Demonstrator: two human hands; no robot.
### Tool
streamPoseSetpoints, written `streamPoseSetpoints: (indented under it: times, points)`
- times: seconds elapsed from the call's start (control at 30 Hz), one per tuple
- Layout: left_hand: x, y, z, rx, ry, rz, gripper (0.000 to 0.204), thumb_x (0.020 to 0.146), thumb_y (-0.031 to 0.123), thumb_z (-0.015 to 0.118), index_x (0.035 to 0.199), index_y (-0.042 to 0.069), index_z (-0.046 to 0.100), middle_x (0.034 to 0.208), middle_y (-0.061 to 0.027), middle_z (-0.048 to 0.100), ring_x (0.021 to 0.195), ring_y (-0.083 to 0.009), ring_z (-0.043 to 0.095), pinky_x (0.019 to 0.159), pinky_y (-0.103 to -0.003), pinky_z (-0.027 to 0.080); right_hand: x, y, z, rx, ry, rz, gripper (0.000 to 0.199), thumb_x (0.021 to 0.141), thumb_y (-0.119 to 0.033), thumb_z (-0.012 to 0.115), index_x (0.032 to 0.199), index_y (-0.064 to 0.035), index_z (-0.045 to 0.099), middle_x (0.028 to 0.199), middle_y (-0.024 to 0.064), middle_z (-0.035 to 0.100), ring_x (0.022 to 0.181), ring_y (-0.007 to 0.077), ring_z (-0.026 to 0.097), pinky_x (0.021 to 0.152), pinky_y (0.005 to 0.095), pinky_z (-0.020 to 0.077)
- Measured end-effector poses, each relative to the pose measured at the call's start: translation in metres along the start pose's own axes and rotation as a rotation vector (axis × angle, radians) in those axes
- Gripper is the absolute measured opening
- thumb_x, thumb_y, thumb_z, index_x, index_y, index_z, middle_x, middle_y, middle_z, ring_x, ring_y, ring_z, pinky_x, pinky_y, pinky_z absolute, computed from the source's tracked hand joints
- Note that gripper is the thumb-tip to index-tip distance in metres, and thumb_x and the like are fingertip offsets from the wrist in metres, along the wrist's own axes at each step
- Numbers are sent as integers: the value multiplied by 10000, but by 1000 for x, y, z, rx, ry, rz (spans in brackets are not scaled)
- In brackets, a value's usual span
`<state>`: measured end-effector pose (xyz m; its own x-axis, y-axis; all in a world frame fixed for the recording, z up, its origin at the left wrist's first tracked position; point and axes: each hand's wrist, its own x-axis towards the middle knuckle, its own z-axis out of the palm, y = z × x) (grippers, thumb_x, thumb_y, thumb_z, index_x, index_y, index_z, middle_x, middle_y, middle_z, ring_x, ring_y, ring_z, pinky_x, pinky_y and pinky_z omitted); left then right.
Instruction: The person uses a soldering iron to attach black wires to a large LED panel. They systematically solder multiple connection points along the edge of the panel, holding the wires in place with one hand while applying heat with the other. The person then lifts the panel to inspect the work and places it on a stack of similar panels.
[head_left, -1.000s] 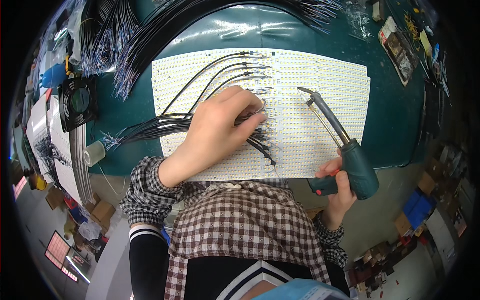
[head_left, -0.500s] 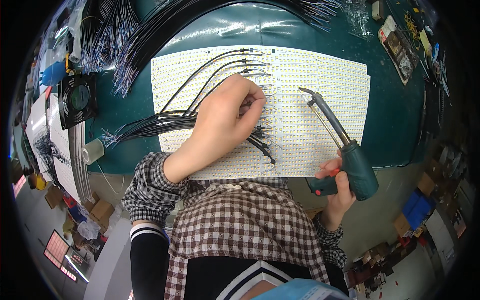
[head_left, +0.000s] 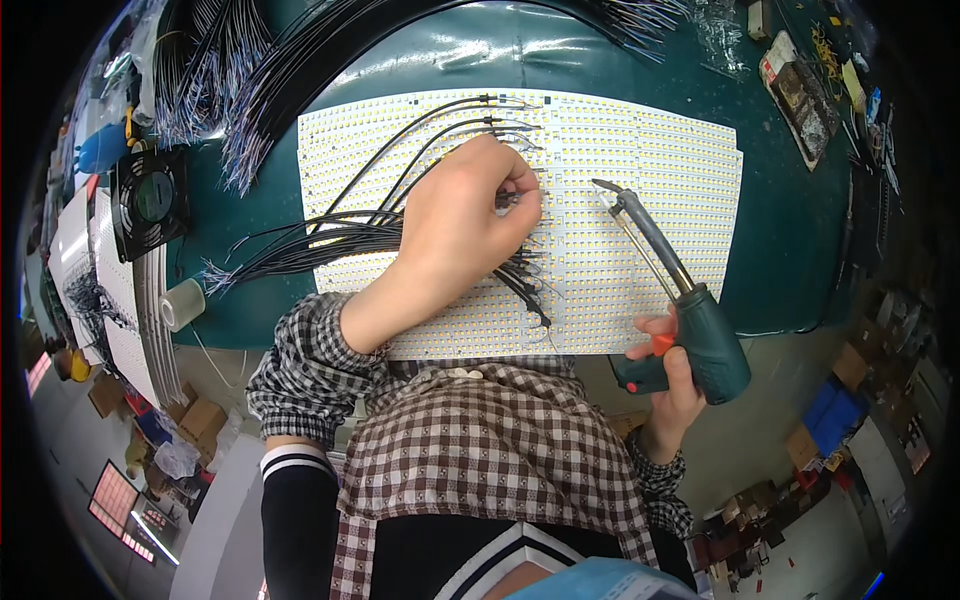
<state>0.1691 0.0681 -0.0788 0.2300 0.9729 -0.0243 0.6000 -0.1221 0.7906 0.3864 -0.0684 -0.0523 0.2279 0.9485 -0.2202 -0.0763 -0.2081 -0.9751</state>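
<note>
**Left hand creeps up the light panel while the soldering gun waits**

Since the earlier frames the left hand point(head_left: 455, 235) has slid a little farther up the panel toward its top wires, while the right hand point(head_left: 672, 385) and its tool have barely shifted.

Largest in view is the green bench point(head_left: 800, 250), and on it lies the white panel of tiny lights point(head_left: 640, 150), flat and just ahead of the person's checked shirt point(head_left: 480, 460). It looks thin, light and bendy, so it is best left lying and pressed down rather than lifted by an edge.

Black wires point(head_left: 300, 245) fan in from the left across the panel. They look limp and springy, easiest to pinch close to their bare ends. The left hand is curled over those ends, fingertips pinched narrow on one wire, as far as can be told.

The right hand is closed round the grip of a green soldering gun point(head_left: 700, 340), off the panel's lower right corner, tip raised above the panel. A small black fan point(head_left: 150, 200) and a roll of tape point(head_left: 182, 303) sit at the left.

The left hand hides the wire ends beneath it. Bench edges are bent and dark.
</note>
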Motion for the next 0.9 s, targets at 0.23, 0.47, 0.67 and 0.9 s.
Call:
streamPoseSetpoints:
  times: [0.23,0.47,0.67,0.9]
  points:
    - [2,1,0,17,1,-19,87,708,67,668,742,37,594,726,-63,577,662,-175,590,603,-278,480,-2,-4,3,-24,-22,41,475,852,-209,570,1186,111,459,925,169,599,855,272,621,560,293,556]
    - [4,3,2,72,-2,-2,86,695,73,655,721,37,582,711,-70,568,630,-184,579,582,-287,469,-4,-9,6,49,-42,112,238,831,-74,607,1027,58,572,927,142,622,803,215,628,697,327,525]
    - [5,4,-1,43,-34,-27,89,691,71,652,716,29,578,701,-71,567,620,-184,572,574,-293,462,-4,-10,7,12,-75,85,145,824,-9,595,957,50,590,891,130,624,752,192,625,701,308,516]
    - [7,1,-1,13,-34,-19,82,679,83,639,701,35,576,708,-95,566,615,-241,569,562,-345,459,-2,-11,11,-20,-78,125,58,813,-3,616,867,17,611,793,91,626,587,90,535,480,215,400]
